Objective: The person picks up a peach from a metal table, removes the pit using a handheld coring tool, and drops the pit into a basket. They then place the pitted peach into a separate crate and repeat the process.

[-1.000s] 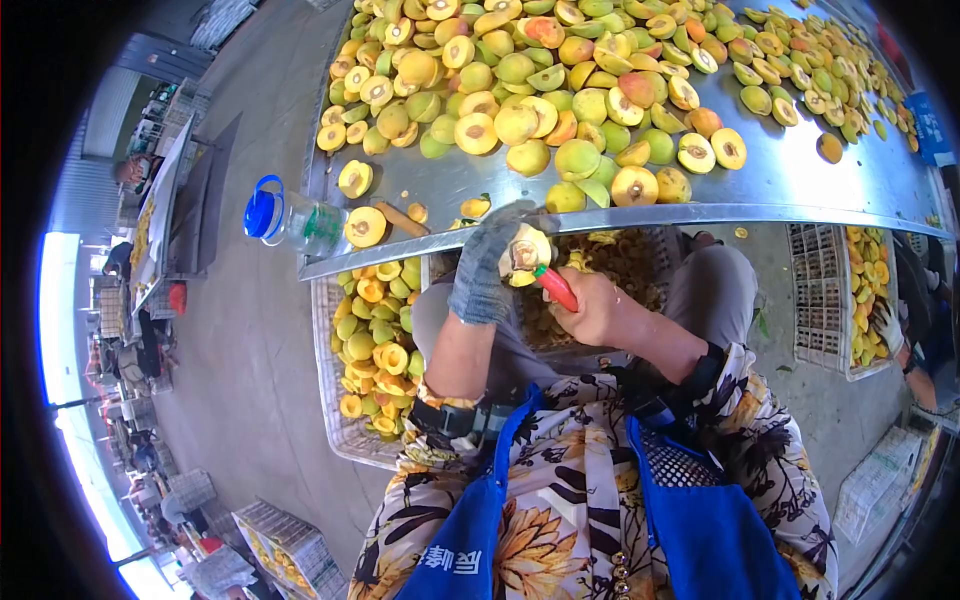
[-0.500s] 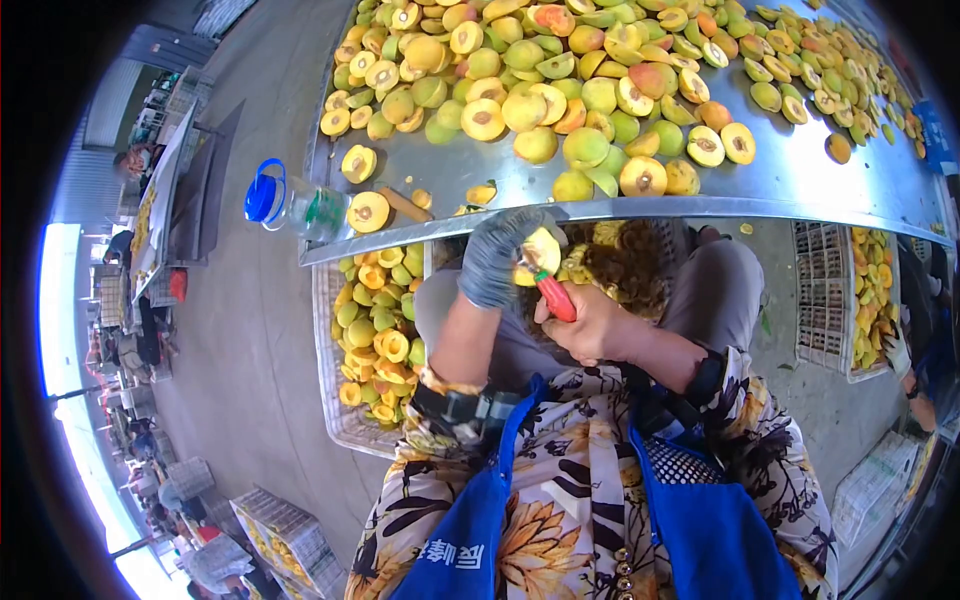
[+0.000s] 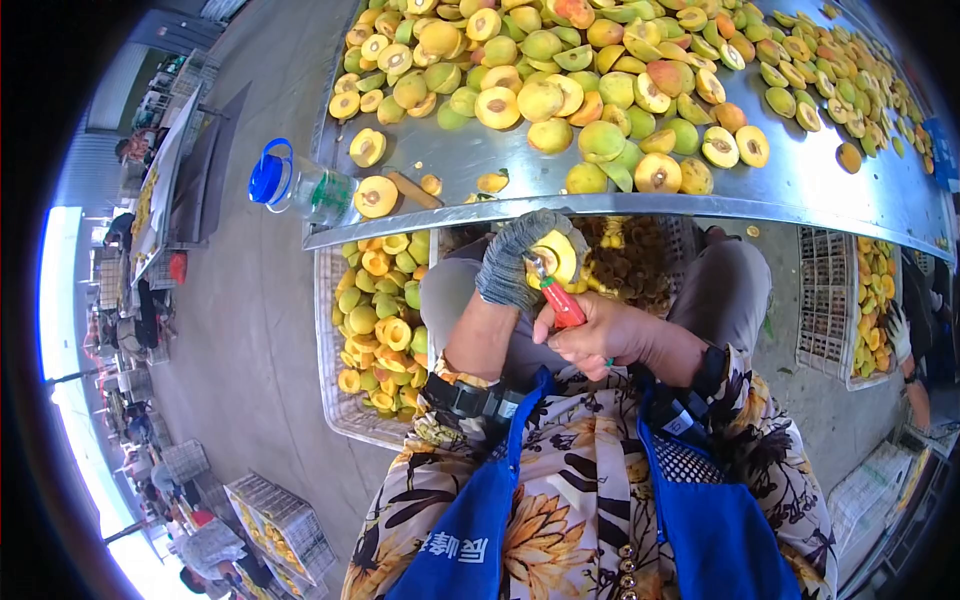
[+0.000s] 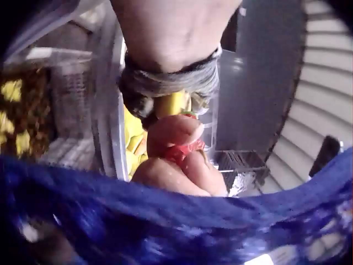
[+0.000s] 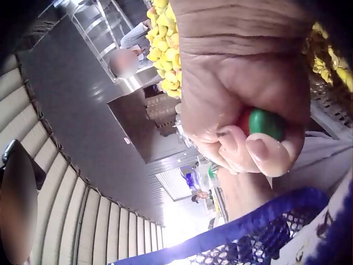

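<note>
My left hand (image 3: 512, 262), in a grey knit glove, holds a yellow peach half (image 3: 567, 252) with its cut face toward my right hand. My bare right hand (image 3: 612, 332) grips the red handle (image 3: 565, 306) of a small pitting tool with a green collar. Its metal tip (image 3: 541, 268) meets the cut face near the brownish middle. In the left wrist view, the peach half (image 4: 172, 104) shows just beyond the right hand's fingers (image 4: 171, 135). The handle's green butt end (image 5: 266, 125) pokes out of the right fist in the right wrist view.
A metal table (image 3: 460, 165) heaped with peach halves (image 3: 540, 100) stands ahead, its edge just beyond my hands. A bottle with a blue lid (image 3: 268, 178) lies by its left corner. Below are a crate of pitted halves (image 3: 376, 320) and a container of brown scraps (image 3: 640, 262).
The peach half has turned in my left hand, and the tool has tilted more upright against it. My right hand has rolled, bringing a green ring into view. The head view has shifted slightly.
</note>
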Available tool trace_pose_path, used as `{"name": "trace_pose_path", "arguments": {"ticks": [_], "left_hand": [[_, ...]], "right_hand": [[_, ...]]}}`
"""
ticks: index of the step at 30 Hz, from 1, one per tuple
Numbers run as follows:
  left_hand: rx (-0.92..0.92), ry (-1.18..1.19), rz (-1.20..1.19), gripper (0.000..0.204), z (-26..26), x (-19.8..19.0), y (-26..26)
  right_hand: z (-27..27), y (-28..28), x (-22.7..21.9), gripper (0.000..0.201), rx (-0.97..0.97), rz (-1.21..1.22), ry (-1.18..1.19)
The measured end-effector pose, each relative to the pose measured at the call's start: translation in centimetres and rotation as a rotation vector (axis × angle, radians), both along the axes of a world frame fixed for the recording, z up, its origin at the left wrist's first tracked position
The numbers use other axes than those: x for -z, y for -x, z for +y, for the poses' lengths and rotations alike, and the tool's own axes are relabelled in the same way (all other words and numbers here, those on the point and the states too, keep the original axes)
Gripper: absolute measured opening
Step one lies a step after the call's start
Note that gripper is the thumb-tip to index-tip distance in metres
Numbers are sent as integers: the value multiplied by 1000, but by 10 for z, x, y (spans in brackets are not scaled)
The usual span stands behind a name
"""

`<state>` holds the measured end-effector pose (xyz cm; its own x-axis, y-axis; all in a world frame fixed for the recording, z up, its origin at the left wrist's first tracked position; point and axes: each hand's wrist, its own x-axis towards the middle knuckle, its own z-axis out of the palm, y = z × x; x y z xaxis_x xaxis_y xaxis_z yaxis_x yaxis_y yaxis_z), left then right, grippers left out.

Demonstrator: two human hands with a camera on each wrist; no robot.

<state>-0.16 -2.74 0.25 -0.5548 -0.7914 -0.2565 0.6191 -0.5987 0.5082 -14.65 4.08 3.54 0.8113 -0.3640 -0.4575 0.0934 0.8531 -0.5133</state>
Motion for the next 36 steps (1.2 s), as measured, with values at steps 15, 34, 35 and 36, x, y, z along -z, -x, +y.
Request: {"name": "trace_pose_path", "arguments": {"ticks": [15, 34, 35, 36], "left_hand": [[143, 480, -2301, 42, 18, -14, -178], [-113, 774, -1822, 68, -190, 33, -9], [-104, 765, -1824, 68, -189, 42, -16], [-199, 746, -1772, 65, -181, 41, -19]], "right_hand": [[12, 32, 97, 23, -279, 1152, 1533], [3, 40, 62, 18, 116, 1270, 1112], [2, 38, 62, 19, 163, 1259, 1105], [0, 34, 58, 19, 153, 1260, 1090]]}}
